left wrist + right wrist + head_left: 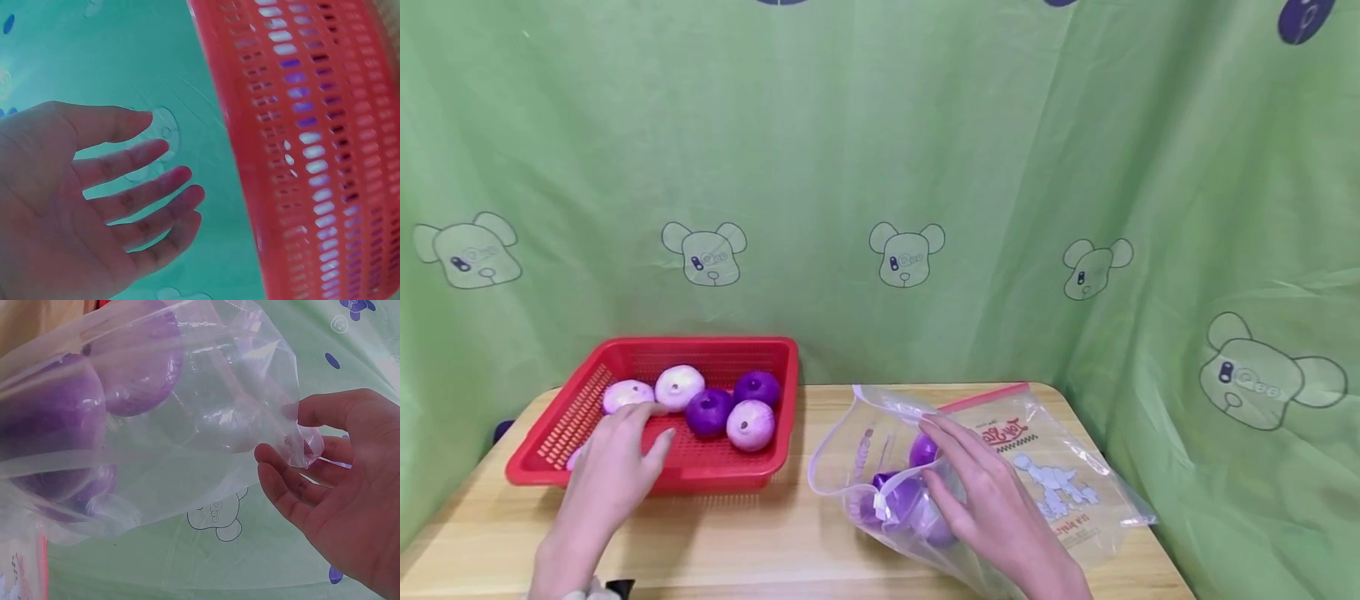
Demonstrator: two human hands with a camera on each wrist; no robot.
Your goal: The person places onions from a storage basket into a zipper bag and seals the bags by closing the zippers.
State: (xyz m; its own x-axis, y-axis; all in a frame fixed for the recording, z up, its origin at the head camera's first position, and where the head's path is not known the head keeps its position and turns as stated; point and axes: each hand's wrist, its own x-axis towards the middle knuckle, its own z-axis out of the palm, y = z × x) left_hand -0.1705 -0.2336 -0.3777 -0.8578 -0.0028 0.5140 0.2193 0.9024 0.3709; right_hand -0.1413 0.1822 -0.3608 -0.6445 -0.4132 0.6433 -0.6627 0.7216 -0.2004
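Note:
My left hand hovers above the near left part of a red plastic basket, its fingers spread and slightly bent with nothing in them. Several purple onions lie in the basket, among them a pale one and a dark one. In the left wrist view, that hand appears beside the perforated basket wall. On the right, my right hand pinches the edge of a clear zip bag between thumb and fingers. Inside the bag are several onions, and its mouth gapes toward the basket.
A flat printed zip bag with a red top strip lies on the wooden table, partly under the held bag. Green curtain with mouse-head prints hangs behind the table and along both sides.

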